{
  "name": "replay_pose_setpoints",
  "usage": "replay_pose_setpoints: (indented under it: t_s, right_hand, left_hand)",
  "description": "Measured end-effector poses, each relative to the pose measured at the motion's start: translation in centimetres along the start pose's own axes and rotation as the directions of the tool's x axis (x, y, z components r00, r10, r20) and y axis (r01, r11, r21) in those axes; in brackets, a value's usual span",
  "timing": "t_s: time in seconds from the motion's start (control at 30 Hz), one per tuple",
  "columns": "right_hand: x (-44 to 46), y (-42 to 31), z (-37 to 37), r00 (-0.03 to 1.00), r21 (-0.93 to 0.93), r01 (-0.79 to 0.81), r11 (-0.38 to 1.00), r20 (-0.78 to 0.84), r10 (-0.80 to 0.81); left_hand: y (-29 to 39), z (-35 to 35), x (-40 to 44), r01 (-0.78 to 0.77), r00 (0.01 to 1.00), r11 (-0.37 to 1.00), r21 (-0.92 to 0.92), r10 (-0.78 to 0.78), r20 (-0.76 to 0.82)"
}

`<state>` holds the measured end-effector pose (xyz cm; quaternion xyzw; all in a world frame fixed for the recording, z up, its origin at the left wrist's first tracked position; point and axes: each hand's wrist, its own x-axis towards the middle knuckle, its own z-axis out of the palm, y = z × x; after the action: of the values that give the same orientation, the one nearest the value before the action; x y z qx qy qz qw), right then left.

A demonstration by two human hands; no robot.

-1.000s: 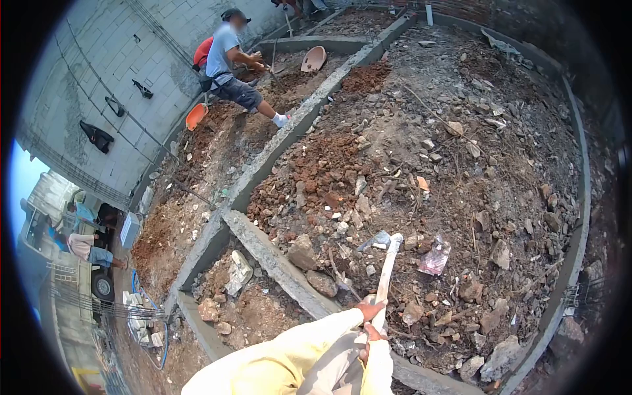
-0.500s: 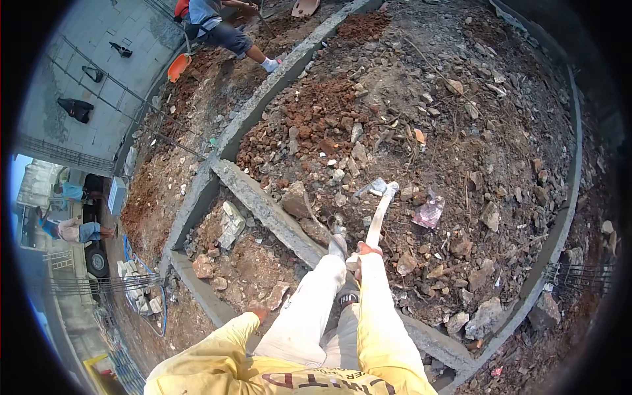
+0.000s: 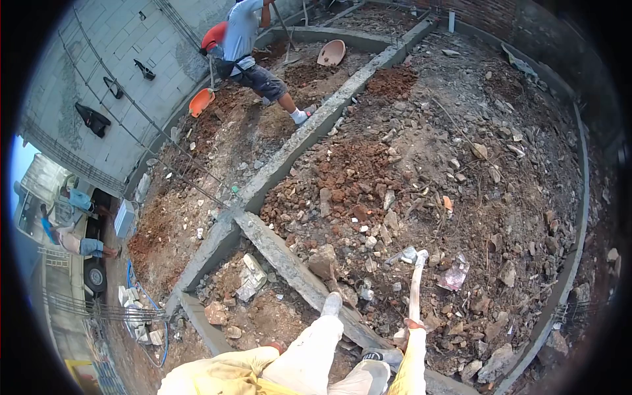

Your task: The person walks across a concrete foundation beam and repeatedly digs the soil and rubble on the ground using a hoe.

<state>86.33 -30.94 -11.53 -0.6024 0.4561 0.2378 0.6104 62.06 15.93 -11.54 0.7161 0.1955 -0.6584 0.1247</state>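
My right hand (image 3: 413,324) is closed round the pale wooden handle of a hoe (image 3: 415,289). Its greyish metal head (image 3: 403,255) rests among the stones, and its details are hard to make out. Beside my left thigh is my left hand (image 3: 276,346), mostly hidden by the yellow sleeve, so its fingers do not show clearly. My left shoe (image 3: 332,304) is on the concrete beam (image 3: 289,258), and my right shoe (image 3: 385,356) is further back. Soil and broken stones lie around the hoe, with a crumpled plastic wrapper (image 3: 454,273) to its right.
Concrete beams (image 3: 329,128) divide the rubble ground. At the upper left, a person (image 3: 247,49) holds a long-handled tool near orange basins (image 3: 201,102). Other people (image 3: 79,240) stand by a truck (image 3: 96,276) at the left. Steel bars (image 3: 125,118) cross before the block wall.
My view has shifted, so the ground and beams appear lower and further right. My right hand still holds the hoe. The person at the upper left stands more fully in view.
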Motion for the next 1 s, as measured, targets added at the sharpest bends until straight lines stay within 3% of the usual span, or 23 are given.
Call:
replay_pose_setpoints:
  t_s: [0.03,0.07,0.13,0.3,0.37,0.43,0.53,0.57,0.6,0.67,0.7,0.8,0.9,0.93,1.0]
  right_hand:
    - [-1.2,-1.2,0.3,1.000,0.035,-0.007,0.999,-0.009,0.007]
    - [1.0,-0.6,-0.1,0.999,-0.070,-0.026,0.997,-0.025,0.024]
    - [1.0,0.2,0.0,0.998,-0.068,-0.027,0.997,-0.054,0.023]
    - [-0.3,2.0,1.8,0.993,0.017,0.044,0.999,-0.108,-0.042]
    - [0.1,3.3,2.6,0.992,0.065,0.077,0.995,-0.108,-0.070]
    - [0.1,4.1,3.2,0.993,0.158,0.106,0.982,-0.068,-0.096]
    - [-2.8,0.5,3.2,0.994,0.138,0.107,0.985,-0.035,-0.103]
    - [-5.3,-2.4,3.6,0.998,0.163,0.065,0.985,0.006,-0.067]
    - [-6.6,-3.6,3.5,0.998,0.185,0.022,0.983,0.050,-0.032]
    - [-2.6,-0.9,1.9,0.991,0.175,0.089,0.981,0.080,-0.104]
    - [-2.0,-0.7,1.5,0.992,0.172,0.077,0.982,0.087,-0.093]
    - [0.2,0.4,0.8,0.989,0.190,0.030,0.981,0.135,-0.056]
    - [1.4,1.0,0.8,0.981,0.214,-0.003,0.977,0.190,-0.039]
    - [1.6,1.4,0.8,0.977,0.220,-0.011,0.975,0.210,-0.036]
    - [2.1,2.3,0.7,0.970,0.236,-0.031,0.971,0.242,-0.028]
  left_hand:
    - [-1.8,0.1,2.1,-0.059,0.998,0.995,0.076,0.061,-0.029]
    - [-2.1,-1.1,2.4,-0.046,0.999,0.998,0.030,0.046,0.005]
    - [-3.5,-2.2,3.1,-0.009,0.996,0.998,-0.057,0.014,0.089]
    - [-0.7,-10.7,-7.4,-0.162,0.987,0.981,0.106,0.161,0.018]
    - [-1.1,-11.5,-6.9,-0.273,0.959,0.904,0.330,0.283,0.020]
    - [-2.2,-10.8,-2.7,-0.396,0.894,0.649,0.650,0.435,0.110]
    - [-1.6,-10.3,-0.4,-0.307,0.878,0.709,0.635,0.468,-0.098]
    - [-1.1,-10.4,0.8,-0.299,0.911,0.709,0.638,0.411,-0.030]
    - [-0.4,-10.1,0.4,-0.274,0.924,0.790,0.549,0.374,-0.077]
    - [1.1,-9.7,-0.5,-0.213,0.945,0.914,0.344,0.282,-0.163]
    - [0.4,-7.9,1.1,-0.228,0.875,0.745,0.627,0.439,-0.203]
    - [1.1,-7.6,2.0,-0.189,0.950,0.630,0.754,0.310,-0.021]
    - [3.2,-6.6,0.5,-0.041,0.933,0.632,0.774,0.300,-0.196]
    - [3.3,-6.7,0.0,-0.133,0.828,0.639,0.758,0.492,-0.269]
    - [2.6,-5.5,1.5,-0.323,0.489,0.583,0.745,0.777,-0.396]
